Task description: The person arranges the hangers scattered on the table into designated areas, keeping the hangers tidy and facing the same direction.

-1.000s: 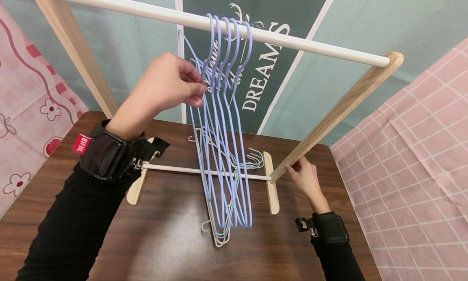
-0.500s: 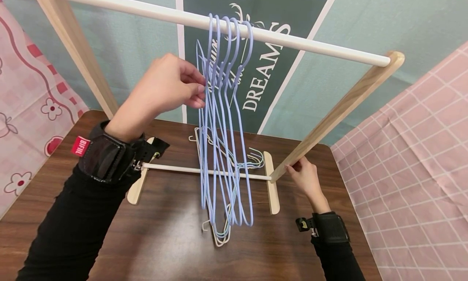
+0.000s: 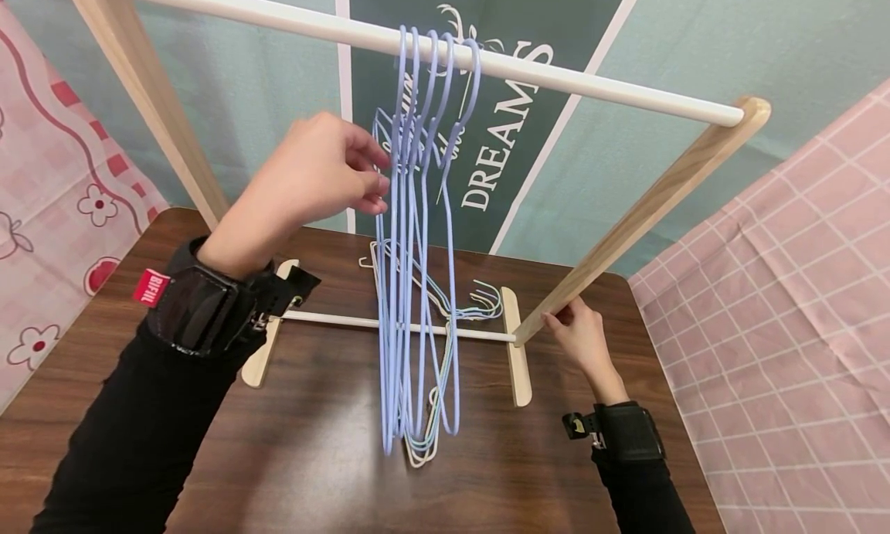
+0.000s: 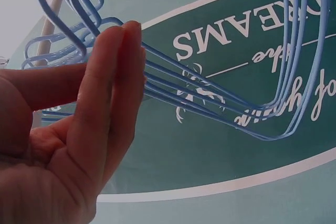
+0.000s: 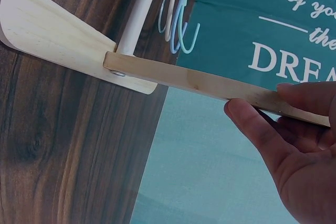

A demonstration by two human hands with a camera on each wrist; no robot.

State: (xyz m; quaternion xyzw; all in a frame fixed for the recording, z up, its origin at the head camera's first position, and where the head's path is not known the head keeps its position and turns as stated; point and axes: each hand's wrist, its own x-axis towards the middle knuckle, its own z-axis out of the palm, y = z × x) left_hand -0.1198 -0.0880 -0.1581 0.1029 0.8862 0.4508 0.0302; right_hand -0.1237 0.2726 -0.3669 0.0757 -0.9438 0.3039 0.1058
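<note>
Well, the periwinkle-blue thin-wire hangers (image 3: 395,240) hang bunched on the round white rail (image 3: 334,28). The left hand (image 3: 332,164), relaxed and gripping nothing, is just beside them. Light nudges seem wisest, to limit swinging, while the right hand (image 3: 581,335) pinches the pale wooden post (image 3: 634,228).

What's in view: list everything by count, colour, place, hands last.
Table: one, dark brown, lower middle
Rack: one, white and pale wood, on the table
Hanging hangers: five, lavender-blue, on the rack's top bar
Loose hangers: several, overlapping, white and pale blue, on the table
Back cloth: one, teal and dark green, lettered, behind the rack
Flowered cloth: one, pink and white, far left
Checked cloth: one, pink with white lines, far right
Wrist straps: two, black, one per wrist
Sleeves: two, black, on the forearms
Left hand: one, bare, at the hanging hangers
Right hand: one, bare, pinching the rack's right post
</note>
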